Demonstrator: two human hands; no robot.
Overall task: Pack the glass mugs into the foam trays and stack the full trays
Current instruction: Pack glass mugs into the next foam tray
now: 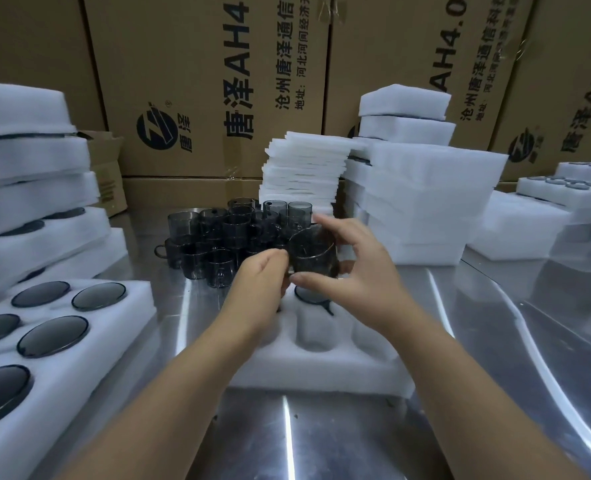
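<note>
A smoky grey glass mug (pixel 314 252) hangs just above the far end of a white foam tray (pixel 321 367) lying on the steel table in front of me. My right hand (pixel 359 271) grips the mug round its side, fingers over the rim and thumb underneath. My left hand (pixel 259 278) pinches the mug's left edge. One mug (pixel 310 295) sits in a far pocket of the tray, partly hidden by my hands. Several loose mugs (pixel 224 237) stand clustered behind the tray.
A full tray of mugs (pixel 127 317) lies at the near left, with stacked foam trays (pixel 34 188) behind it. Foam sheets (pixel 304 168) and tray stacks (pixel 422 199) rise at the back right. More trays (pixel 564 195) sit far right. Cardboard boxes (pixel 200 81) wall off the back.
</note>
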